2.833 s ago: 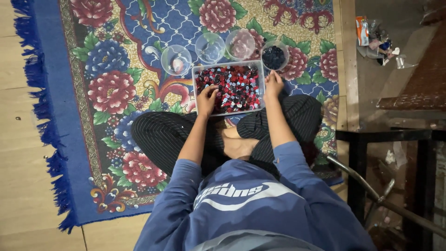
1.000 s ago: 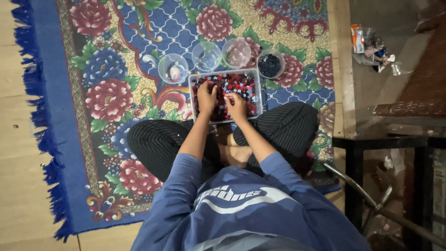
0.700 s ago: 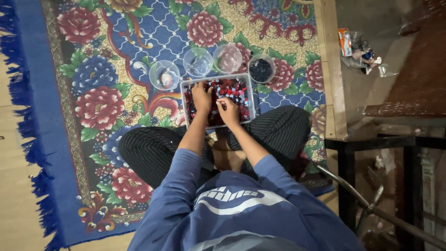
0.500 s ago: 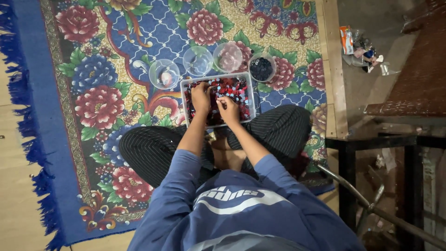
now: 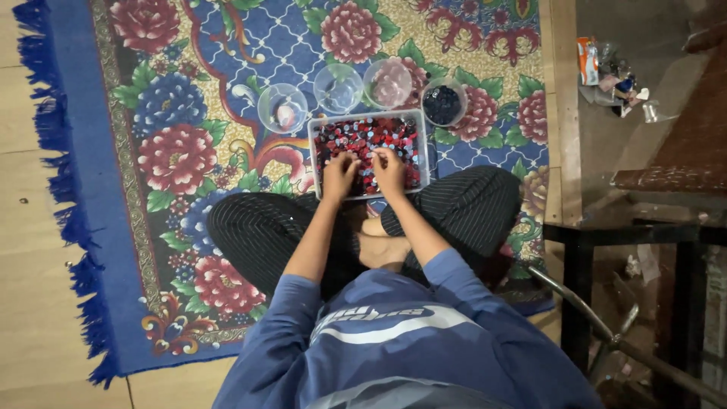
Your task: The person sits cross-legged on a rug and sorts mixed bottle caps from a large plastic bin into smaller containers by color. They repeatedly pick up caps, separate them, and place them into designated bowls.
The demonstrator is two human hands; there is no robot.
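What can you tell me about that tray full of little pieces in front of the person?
The tray is a shallow, clear rectangular container, seemingly plastic. It lies flat on the flowered rug, just ahead of the person's crossed legs. Small red, dark and white pieces fill it, too tiny to identify. The left hand and the right hand both rest in the pieces. Four round clear cups stand in a row beyond its far edge.

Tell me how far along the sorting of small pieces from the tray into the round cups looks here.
Early. Done: the rightmost cup holds a layer of dark blue pieces; the leftmost cup has a few pale ones; the two middle cups look nearly empty. In hand: the left hand and right hand are both picking inside the tray. Left: the tray is crowded with red, dark and pale pieces.
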